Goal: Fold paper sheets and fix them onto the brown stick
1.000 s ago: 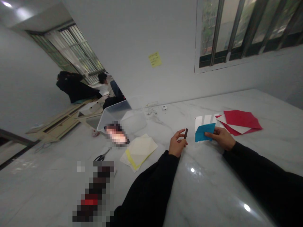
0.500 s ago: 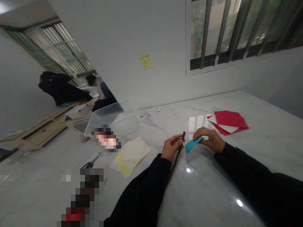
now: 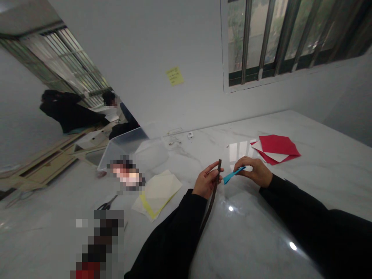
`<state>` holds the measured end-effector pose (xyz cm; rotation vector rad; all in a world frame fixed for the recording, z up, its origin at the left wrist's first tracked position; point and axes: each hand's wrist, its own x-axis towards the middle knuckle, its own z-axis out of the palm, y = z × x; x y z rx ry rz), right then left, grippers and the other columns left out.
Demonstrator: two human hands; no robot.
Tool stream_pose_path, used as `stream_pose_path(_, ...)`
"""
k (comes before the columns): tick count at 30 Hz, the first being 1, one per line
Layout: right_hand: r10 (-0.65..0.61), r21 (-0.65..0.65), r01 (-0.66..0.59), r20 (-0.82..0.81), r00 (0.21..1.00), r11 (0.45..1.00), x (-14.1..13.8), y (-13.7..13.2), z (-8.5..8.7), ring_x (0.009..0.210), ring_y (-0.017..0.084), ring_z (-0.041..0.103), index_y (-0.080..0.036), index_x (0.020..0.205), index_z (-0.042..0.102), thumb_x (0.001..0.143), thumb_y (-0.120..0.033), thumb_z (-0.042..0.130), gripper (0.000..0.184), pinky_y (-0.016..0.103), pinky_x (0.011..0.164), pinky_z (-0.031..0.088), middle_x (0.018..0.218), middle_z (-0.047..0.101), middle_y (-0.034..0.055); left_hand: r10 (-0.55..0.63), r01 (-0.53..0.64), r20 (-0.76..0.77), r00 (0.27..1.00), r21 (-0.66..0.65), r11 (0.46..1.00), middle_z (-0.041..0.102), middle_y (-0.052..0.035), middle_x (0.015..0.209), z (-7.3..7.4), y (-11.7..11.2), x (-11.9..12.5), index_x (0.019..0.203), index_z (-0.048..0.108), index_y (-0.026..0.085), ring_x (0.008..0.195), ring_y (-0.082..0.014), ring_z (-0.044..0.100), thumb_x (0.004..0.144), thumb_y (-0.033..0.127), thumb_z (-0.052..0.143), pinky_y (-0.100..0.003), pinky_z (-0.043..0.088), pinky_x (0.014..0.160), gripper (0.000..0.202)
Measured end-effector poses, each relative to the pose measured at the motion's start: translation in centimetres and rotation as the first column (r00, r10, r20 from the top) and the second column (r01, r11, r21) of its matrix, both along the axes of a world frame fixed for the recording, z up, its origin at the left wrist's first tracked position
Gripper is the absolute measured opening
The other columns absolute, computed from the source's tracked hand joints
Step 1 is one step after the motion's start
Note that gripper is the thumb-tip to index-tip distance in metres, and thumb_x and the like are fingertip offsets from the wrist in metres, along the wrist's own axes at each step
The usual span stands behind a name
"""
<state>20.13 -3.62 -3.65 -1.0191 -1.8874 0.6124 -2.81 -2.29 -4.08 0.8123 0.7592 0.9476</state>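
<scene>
My left hand [image 3: 205, 183] is closed on a long, thin dark brown strip [image 3: 214, 193], whose upper end sticks up past the fingers and whose lower part curves down along my left sleeve. Just to the right, my right hand [image 3: 255, 169] pinches a folded piece of blue paper [image 3: 234, 175] between thumb and fingers. The blue paper points toward the strip, with a small gap seeming to lie between them. Both hands are raised over the white marbled table [image 3: 244, 232].
Red and white paper sheets [image 3: 280, 149] lie beyond my right hand. On the left are cream and yellow sheets [image 3: 162, 190], scissors [image 3: 107, 204], and a clear plastic bin [image 3: 124, 143]. A small white plug [image 3: 190, 135] sits by the wall. Other people [image 3: 64, 110] are at the far left.
The blue paper has turned in my right hand and now shows more of its edge. The view has shifted slightly; my left hand still holds the brown strip.
</scene>
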Motion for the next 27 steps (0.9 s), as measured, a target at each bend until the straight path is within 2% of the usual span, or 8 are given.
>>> stream_pose_path(4, -0.084, -0.089, 0.078, -0.064, 0.994, 0.993, 0.3, 0.1, -0.3, 0.079, 0.022, 0.065, -0.024, 0.084, 0.072, 0.080, -0.043, 0.070, 0.019, 0.037, 0.076, 0.052, 0.085, 0.072, 0.0033, 0.154, -0.151, 0.130, 0.980, -0.032, 0.988, 0.067, -0.0057, 0.107, 0.6, 0.4, -0.5, 0.112, 0.067, 0.020, 0.072, -0.0080, 0.060, 0.069, 0.022, 0.080, -0.021, 0.046, 0.065, 0.045)
stream_pose_path(8, -0.225, -0.270, 0.157, -0.245, 0.943, 0.950, 1.1, 0.9, -1.3, 0.080, 0.024, 0.067, -0.023, 0.085, 0.073, 0.075, -0.044, 0.074, 0.023, 0.039, 0.079, 0.053, 0.084, 0.073, 0.0030, 0.248, -0.261, 0.318, 0.915, 0.000, 0.965, 0.065, 0.0004, 0.109, 2.6, 0.7, -1.6, 0.107, 0.067, 0.027, 0.079, -0.0082, 0.059, 0.075, 0.022, 0.076, -0.023, 0.047, 0.073, 0.034)
stream_pose_path(12, -0.414, -0.442, 0.179, -0.523, 0.745, 0.879, 1.8, 1.9, -2.2, 0.088, 0.024, 0.068, -0.023, 0.092, 0.073, 0.069, -0.042, 0.080, 0.031, 0.041, 0.085, 0.054, 0.095, 0.074, 0.0038, 0.209, -0.277, 0.431, 0.878, 0.099, 0.956, 0.065, 0.0049, 0.104, 4.6, 0.4, -2.6, 0.100, 0.066, 0.035, 0.093, -0.0133, 0.060, 0.079, 0.023, 0.072, -0.033, 0.046, 0.087, 0.025)
stream_pose_path(15, -0.446, -0.474, 0.098, -0.709, 0.547, 0.875, 2.3, 2.3, -2.3, 0.095, 0.022, 0.067, -0.024, 0.094, 0.073, 0.066, -0.038, 0.083, 0.032, 0.036, 0.088, 0.054, 0.104, 0.072, 0.0023, 0.095, -0.196, 0.414, 0.905, 0.210, 0.958, 0.064, 0.0046, 0.094, 4.8, -0.2, -2.7, 0.088, 0.065, 0.032, 0.102, -0.0177, 0.059, 0.072, 0.022, 0.078, -0.041, 0.043, 0.095, 0.023)
stream_pose_path(18, -0.456, -0.487, 0.031, -0.792, 0.407, 0.873, 2.9, 2.4, -1.8, 0.092, 0.016, 0.066, -0.027, 0.089, 0.072, 0.066, -0.034, 0.083, 0.026, 0.026, 0.081, 0.056, 0.102, 0.071, -0.0012, -0.108, -0.001, 0.265, 0.958, 0.379, 0.926, 0.061, 0.0027, 0.079, 4.2, -0.7, -2.1, 0.074, 0.062, 0.022, 0.099, -0.0197, 0.061, 0.062, 0.017, 0.084, -0.041, 0.043, 0.094, 0.025)
stream_pose_path(21, -0.465, -0.498, -0.024, -0.824, 0.325, 0.867, 3.5, 2.4, -1.2, 0.080, 0.010, 0.065, -0.027, 0.084, 0.070, 0.066, -0.030, 0.084, 0.022, 0.018, 0.068, 0.055, 0.093, 0.070, -0.0044, -0.256, 0.234, -0.031, 0.966, 0.518, 0.823, 0.061, -0.0016, 0.074, 3.6, -1.3, -1.3, 0.069, 0.062, 0.017, 0.087, -0.0183, 0.062, 0.067, 0.020, 0.080, -0.036, 0.045, 0.086, 0.019)
stream_pose_path(24, -0.486, -0.524, -0.071, -0.826, 0.286, 0.849, 3.7, 2.4, -1.1, 0.074, 0.008, 0.063, -0.026, 0.082, 0.068, 0.066, -0.029, 0.084, 0.023, 0.017, 0.062, 0.053, 0.087, 0.069, -0.0060, -0.323, 0.534, -0.442, 0.837, 0.532, 0.657, 0.066, -0.0064, 0.083, 3.4, -2.0, -0.7, 0.079, 0.067, 0.015, 0.081, -0.0161, 0.061, 0.077, 0.022, 0.070, -0.031, 0.045, 0.080, 0.008)
stream_pose_path(27, -0.506, -0.551, -0.097, -0.813, 0.288, 0.829, 3.2, 2.3, -1.4, 0.071, 0.008, 0.062, -0.025, 0.081, 0.067, 0.066, -0.029, 0.084, 0.023, 0.017, 0.059, 0.053, 0.084, 0.068, -0.0057, -0.225, 0.717, -0.715, 0.662, 0.515, 0.470, 0.067, -0.0051, 0.087, 2.9, -2.6, -0.1, 0.089, 0.071, 0.017, 0.080, -0.0142, 0.061, 0.078, 0.015, 0.062, -0.027, 0.045, 0.079, 0.014)
